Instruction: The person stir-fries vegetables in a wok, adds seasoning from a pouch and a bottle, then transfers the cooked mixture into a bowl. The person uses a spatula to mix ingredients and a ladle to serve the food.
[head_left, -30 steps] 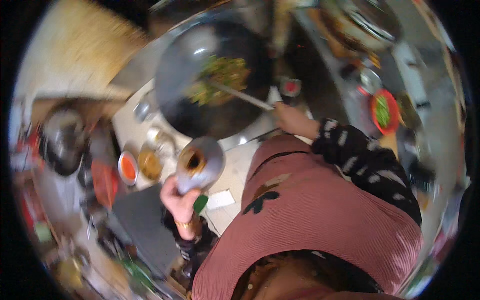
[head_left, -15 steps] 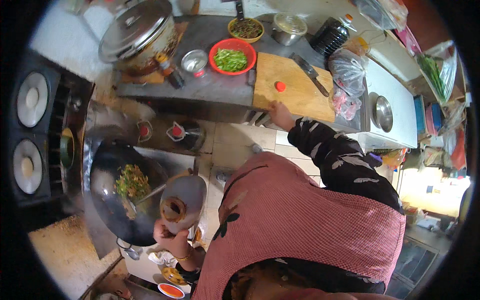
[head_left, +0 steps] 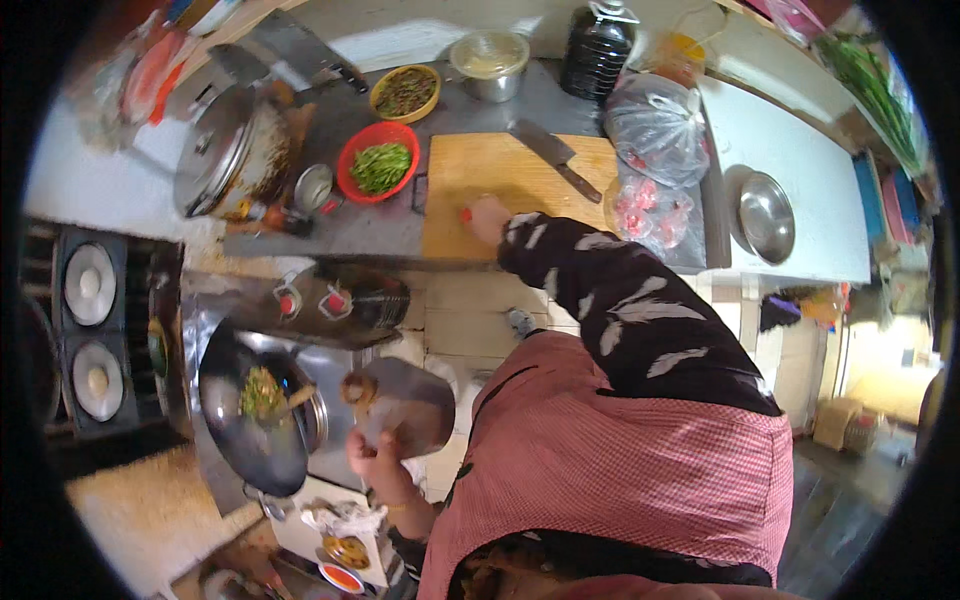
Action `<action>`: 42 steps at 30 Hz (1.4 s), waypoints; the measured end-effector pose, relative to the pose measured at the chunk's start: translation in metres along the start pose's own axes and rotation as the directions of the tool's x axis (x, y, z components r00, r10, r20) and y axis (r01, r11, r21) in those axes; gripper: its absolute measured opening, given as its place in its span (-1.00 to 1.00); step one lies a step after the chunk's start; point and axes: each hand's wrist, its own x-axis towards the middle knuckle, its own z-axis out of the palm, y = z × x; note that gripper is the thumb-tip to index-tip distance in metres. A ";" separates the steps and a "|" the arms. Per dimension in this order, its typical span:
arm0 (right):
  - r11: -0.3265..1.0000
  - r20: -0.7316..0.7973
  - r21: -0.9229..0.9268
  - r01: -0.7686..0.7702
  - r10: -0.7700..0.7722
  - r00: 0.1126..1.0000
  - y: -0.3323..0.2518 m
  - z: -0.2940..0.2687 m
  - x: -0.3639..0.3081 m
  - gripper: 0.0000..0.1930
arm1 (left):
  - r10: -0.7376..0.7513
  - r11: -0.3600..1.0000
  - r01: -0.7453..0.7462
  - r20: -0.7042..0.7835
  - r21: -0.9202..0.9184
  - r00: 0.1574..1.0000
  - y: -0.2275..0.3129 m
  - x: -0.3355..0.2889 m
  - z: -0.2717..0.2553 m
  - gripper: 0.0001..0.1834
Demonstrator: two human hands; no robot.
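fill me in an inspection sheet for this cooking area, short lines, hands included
Surface: dark counter bearing a wooden board, with a cleaver at its far side
Things handled: grey open-mouthed container; small red cap at the board's left part
Clutter: red bowl of chopped greens, yellow bowl and tied plastic bag near the board
Hands: left hand grips the container; right hand has its fingers at the cap, grip unclear
Cables: nothing seen
Surroundings: wok with food inside; lidded pot; steel basin on a white surface
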 end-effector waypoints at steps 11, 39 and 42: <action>0.769 0.045 0.498 0.401 -0.485 0.873 -0.138 -0.214 -0.261 -0.60 | 0.103 0.916 -0.266 0.467 0.299 0.878 -0.039 -0.075 0.047 -0.58; 0.988 -0.256 -0.157 0.001 -0.042 0.966 0.070 -0.346 -0.618 -0.72 | 0.095 0.722 -0.681 0.992 -0.124 -0.080 -0.079 -0.287 0.327 -0.52; 0.954 -0.253 -0.106 -0.279 0.246 0.936 0.122 -0.367 -0.689 -0.67 | 0.027 0.771 -0.622 0.982 -0.138 -0.185 -0.101 -0.360 0.385 -0.53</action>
